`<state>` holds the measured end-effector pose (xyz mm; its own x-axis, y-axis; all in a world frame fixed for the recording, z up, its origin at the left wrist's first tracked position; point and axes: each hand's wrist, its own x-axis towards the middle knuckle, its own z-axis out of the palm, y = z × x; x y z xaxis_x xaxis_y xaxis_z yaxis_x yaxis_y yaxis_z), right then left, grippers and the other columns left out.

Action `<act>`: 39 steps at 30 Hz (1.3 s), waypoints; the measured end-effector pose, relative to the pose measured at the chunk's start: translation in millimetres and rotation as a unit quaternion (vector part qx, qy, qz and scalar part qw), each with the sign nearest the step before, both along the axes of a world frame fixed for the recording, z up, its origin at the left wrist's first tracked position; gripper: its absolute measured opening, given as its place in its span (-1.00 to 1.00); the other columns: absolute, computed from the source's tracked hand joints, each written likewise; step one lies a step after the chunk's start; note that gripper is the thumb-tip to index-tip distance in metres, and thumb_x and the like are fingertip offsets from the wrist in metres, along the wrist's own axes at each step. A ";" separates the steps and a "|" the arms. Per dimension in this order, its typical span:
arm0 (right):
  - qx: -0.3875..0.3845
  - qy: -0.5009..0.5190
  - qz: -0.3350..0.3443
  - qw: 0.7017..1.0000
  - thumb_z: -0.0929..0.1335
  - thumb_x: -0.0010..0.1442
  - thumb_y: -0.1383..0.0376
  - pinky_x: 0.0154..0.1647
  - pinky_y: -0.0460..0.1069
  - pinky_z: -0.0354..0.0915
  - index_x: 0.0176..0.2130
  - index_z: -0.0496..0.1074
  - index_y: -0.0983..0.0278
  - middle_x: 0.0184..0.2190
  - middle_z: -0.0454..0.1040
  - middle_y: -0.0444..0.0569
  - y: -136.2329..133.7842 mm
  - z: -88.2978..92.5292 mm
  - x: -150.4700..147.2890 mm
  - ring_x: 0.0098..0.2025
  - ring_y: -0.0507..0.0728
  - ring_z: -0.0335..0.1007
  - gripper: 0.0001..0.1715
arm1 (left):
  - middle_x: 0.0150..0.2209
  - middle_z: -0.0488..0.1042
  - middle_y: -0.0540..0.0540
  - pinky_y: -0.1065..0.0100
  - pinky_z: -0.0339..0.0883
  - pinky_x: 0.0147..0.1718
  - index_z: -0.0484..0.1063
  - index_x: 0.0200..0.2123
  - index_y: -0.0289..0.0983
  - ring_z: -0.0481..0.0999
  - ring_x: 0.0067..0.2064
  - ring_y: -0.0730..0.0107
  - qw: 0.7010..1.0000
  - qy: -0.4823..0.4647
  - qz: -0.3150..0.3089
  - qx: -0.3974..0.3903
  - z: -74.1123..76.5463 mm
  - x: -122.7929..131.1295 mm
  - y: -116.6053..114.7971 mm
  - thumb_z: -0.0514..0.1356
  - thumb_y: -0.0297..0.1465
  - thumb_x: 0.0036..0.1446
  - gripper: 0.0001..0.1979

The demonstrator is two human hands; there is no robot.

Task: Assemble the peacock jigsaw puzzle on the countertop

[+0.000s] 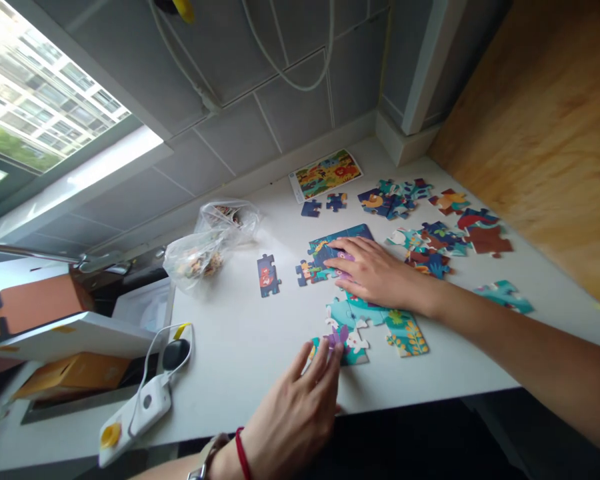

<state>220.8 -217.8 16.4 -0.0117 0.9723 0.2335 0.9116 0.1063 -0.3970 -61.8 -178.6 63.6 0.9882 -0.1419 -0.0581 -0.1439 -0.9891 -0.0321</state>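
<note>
My right hand [375, 270] lies palm down on a dark blue section of jigsaw puzzle [347, 235], covering part of it. My left hand [293, 417] has its fingers apart, with the fingertips at the edge of a joined teal section of puzzle pieces [375, 327]. A loose piece with a red figure [269, 275] lies left of my right hand. Small pieces [311, 208] sit near a colourful animal picture card [325, 175]. Several mixed pieces [430, 247] are heaped to the right.
The pieces lie on a white table [220, 380] against a grey tiled wall [240, 113]. Clear plastic bags [215, 243] stand to the left, with a white device with a yellow button [135, 413] nearer me. A wooden board [545, 133] rises at the right.
</note>
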 end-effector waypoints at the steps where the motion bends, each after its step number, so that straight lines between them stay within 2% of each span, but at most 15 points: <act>1: 0.003 0.001 -0.002 1.000 0.44 0.35 0.24 0.32 0.34 0.29 0.15 0.56 0.23 0.27 0.44 0.20 0.0 -0.5 0.0 0.31 0.38 0.34 -0.60 | 0.34 0.42 -0.36 0.05 0.35 0.27 0.44 0.27 -0.50 0.42 0.36 -0.06 1.000 -0.003 0.006 -0.005 -0.2 -0.1 -1.6 0.15 -0.25 0.46 -0.50; 5: 0.002 -0.003 -0.003 1.000 0.44 0.35 0.24 0.30 0.34 0.32 0.14 0.57 0.22 0.25 0.46 0.19 0.0 -0.4 -0.4 0.29 0.38 0.37 -0.61 | 0.30 0.48 -0.34 0.11 0.41 0.24 0.53 0.19 -0.47 0.50 0.30 -0.04 1.000 -0.003 0.013 -0.021 4.3 5.7 -5.3 0.13 -0.13 0.43 -0.45; 8: -0.001 -0.007 -0.001 1.000 0.45 0.35 0.24 0.32 0.33 0.31 0.15 0.56 0.23 0.26 0.45 0.19 -0.1 1.5 -0.7 0.30 0.37 0.36 -0.60 | 0.22 0.53 -0.43 0.07 0.46 0.18 0.57 0.14 -0.51 0.57 0.21 -0.13 0.999 0.027 0.011 -0.020 11.0 18.1 -7.5 0.16 -0.08 0.38 -0.40; 11: -0.014 -0.012 0.002 1.000 0.44 0.36 0.23 0.34 0.32 0.29 0.18 0.54 0.25 0.28 0.43 0.21 0.0 3.2 -0.4 0.32 0.37 0.35 -0.58 | 0.03 0.63 -0.51 -0.01 0.52 0.05 0.63 0.00 -0.51 0.64 0.08 -0.21 0.994 0.105 -0.004 -0.023 20.3 40.8 -6.7 0.21 -0.07 0.33 -0.44; 14: -0.026 -0.016 0.000 1.000 0.44 0.37 0.21 0.34 0.31 0.30 0.18 0.54 0.23 0.29 0.42 0.19 -0.1 4.4 0.0 0.32 0.35 0.34 -0.58 | -0.28 0.66 -0.39 0.03 0.56 -0.22 0.67 -0.23 -0.36 0.69 -0.22 -0.09 0.973 0.225 -0.012 -0.043 35.2 69.2 -1.1 0.22 -0.08 0.33 -0.56; 16: -0.029 -0.017 0.001 0.999 0.44 0.38 0.20 0.35 0.30 0.30 0.19 0.54 0.22 0.30 0.42 0.18 -0.7 5.5 -0.4 0.34 0.35 0.33 -0.58 | -0.39 0.63 -0.28 0.10 0.53 -0.38 0.65 -0.21 -0.32 0.67 -0.36 -0.01 0.954 0.293 0.003 -0.059 45.3 82.5 2.5 0.23 -0.06 0.33 -0.58; 19: -0.034 -0.025 -0.008 0.999 0.43 0.39 0.19 0.37 0.32 0.27 0.19 0.53 0.22 0.32 0.41 0.19 -2.7 7.7 -3.2 0.37 0.36 0.30 -0.58 | -0.24 0.67 -0.30 0.14 0.54 -0.41 0.57 0.10 -0.29 0.70 -0.32 -0.03 0.945 0.318 0.036 -0.076 50.7 83.6 3.5 0.34 -0.03 0.24 -0.46; 22: -0.033 -0.036 -0.029 0.998 0.40 0.41 0.20 0.41 0.37 0.21 0.19 0.52 0.22 0.33 0.41 0.19 -4.7 8.9 -8.4 0.40 0.36 0.27 -0.60 | 0.13 0.58 -0.47 0.00 0.60 -0.16 0.48 0.26 -0.23 0.67 0.05 -0.26 0.952 0.296 0.027 -0.072 49.3 72.1 4.3 0.49 -0.03 0.07 -0.24; 24: -0.027 -0.032 -0.034 0.999 0.40 0.42 0.18 0.43 0.39 0.17 0.19 0.52 0.22 0.34 0.40 0.19 -5.2 7.5 -11.8 0.42 0.37 0.24 -0.60 | 0.20 0.53 -0.45 -0.05 0.58 -0.04 0.44 0.31 -0.19 0.60 0.16 -0.28 0.957 0.274 0.008 -0.092 56.5 71.9 11.0 0.48 -0.02 0.09 -0.22; 27: -0.030 -0.011 -0.028 0.999 0.39 0.43 0.15 0.45 0.42 0.10 0.23 0.50 0.23 0.38 0.36 0.21 -4.8 1.3 -15.0 0.45 0.40 0.17 -0.55 | 0.17 0.60 -0.25 0.05 0.55 0.05 0.43 0.31 -0.13 0.65 0.11 -0.06 0.951 0.261 0.050 -0.157 83.1 97.5 32.9 0.42 -0.08 0.21 -0.34; 29: -0.035 0.010 -0.021 0.999 0.39 0.42 0.15 0.47 0.41 0.05 0.25 0.49 0.22 0.40 0.33 0.20 -4.1 -3.2 -15.8 0.47 0.41 0.13 -0.53 | 0.04 0.67 -0.15 0.12 0.55 0.02 0.49 0.25 -0.10 0.70 0.00 0.05 0.957 0.219 0.088 -0.168 98.8 129.2 52.6 0.34 -0.11 0.32 -0.51; 30: -0.038 0.021 -0.018 0.999 0.41 0.41 0.14 0.48 0.39 0.03 0.25 0.50 0.20 0.39 0.34 0.18 -3.8 -4.6 -15.8 0.46 0.41 0.13 -0.52 | 0.04 0.67 -0.16 0.12 0.53 0.04 0.48 0.26 -0.12 0.69 0.01 0.05 0.963 0.196 0.101 -0.154 102.2 147.3 62.8 0.33 -0.13 0.33 -0.51; 33: -0.052 0.036 -0.018 0.998 0.46 0.36 0.08 0.46 0.39 0.07 0.19 0.55 0.18 0.27 0.47 0.16 -2.8 -4.2 -14.8 0.38 0.41 0.27 -0.52 | 0.16 0.60 -0.26 0.07 0.48 0.14 0.36 0.37 -0.22 0.61 0.17 -0.01 0.979 0.137 0.114 -0.094 89.5 203.5 90.7 0.30 -0.19 0.36 -0.41; 36: -0.044 0.022 -0.009 0.999 0.46 0.36 0.09 0.41 0.40 0.13 0.20 0.51 0.25 0.27 0.45 0.24 -1.7 -0.8 -13.0 0.35 0.42 0.29 -0.49 | 0.21 0.56 -0.28 0.09 0.44 0.20 0.33 0.40 -0.23 0.56 0.23 0.00 0.985 0.103 0.109 -0.087 53.3 255.0 111.9 0.32 -0.15 0.34 -0.35; 39: -0.031 0.016 -0.009 0.999 0.47 0.36 0.13 0.41 0.40 0.12 0.18 0.50 0.27 0.33 0.37 0.26 -0.8 0.1 -11.5 0.43 0.42 0.18 -0.52 | 0.25 0.52 -0.24 0.21 0.40 0.24 0.42 0.33 -0.23 0.53 0.25 0.12 0.990 0.024 0.037 -0.130 17.1 292.9 126.8 0.37 -0.19 0.30 -0.41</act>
